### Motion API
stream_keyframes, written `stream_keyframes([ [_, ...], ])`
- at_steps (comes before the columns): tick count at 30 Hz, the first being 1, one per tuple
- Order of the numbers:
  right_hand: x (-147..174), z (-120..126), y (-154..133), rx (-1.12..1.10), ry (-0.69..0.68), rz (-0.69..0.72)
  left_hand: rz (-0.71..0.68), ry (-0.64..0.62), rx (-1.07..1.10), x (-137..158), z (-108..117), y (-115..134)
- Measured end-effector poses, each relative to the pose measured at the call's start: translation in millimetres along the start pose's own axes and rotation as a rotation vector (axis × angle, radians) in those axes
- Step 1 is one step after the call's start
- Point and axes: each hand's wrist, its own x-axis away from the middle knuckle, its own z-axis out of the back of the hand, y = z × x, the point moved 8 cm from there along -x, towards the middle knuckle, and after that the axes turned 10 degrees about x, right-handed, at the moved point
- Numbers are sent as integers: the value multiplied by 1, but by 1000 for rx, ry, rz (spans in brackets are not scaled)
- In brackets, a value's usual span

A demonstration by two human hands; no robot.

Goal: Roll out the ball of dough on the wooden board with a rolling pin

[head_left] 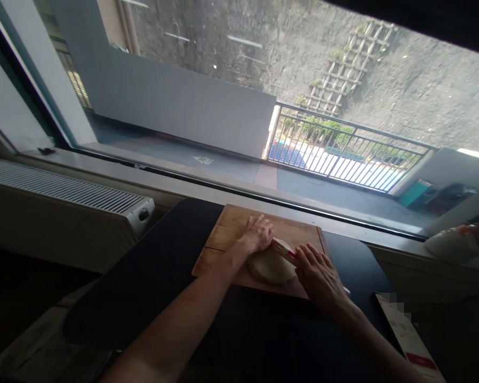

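Left fingers (268, 229) hid one pin (284, 250) end; pin covered some dough (269, 267); radiator (75, 186) ran off left; screen (410, 338) digits blurred.

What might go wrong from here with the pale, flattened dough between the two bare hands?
The dough lies close to the near edge of the brown wooden board, so it might spread past it. The slender, red-marked rolling pin crosses the dough and could stick to it. The board sits on a black, round-cornered table and may slide if pushed hard.

Hands (259, 233) on rolling pin (284, 251), dough (269, 267) (pale) beneath
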Motion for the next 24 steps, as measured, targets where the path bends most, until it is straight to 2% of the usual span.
stream_keyframes([
  [3,18,2,24,-9,-67,-88,-8,-63,-15,-27,-4,-1],
  [5,29,2,36,-48,-108,-121,-27,-76,-21,-23,-1,0],
  [7,39,3,39,-88,-106,-111,-46,-62,-26,1,2,0],
  [11,54,2,30,-147,-52,-45,-36,11,-51,75,6,-7],
  [13,58,-2,27,-180,-37,-29,-44,61,-83,95,8,-7],
  [14,58,-3,28,-197,-33,-34,-31,66,-93,95,7,-7],
  [16,54,-6,33,-220,-24,-73,14,42,-99,74,1,-8],
  [21,34,-4,47,-204,-11,-188,35,-42,-81,-24,-14,3],
  [23,31,-1,47,-193,-4,-208,14,-67,-76,-42,-15,8],
  [24,32,1,45,-191,0,-207,-2,-76,-74,-42,-14,10],
])
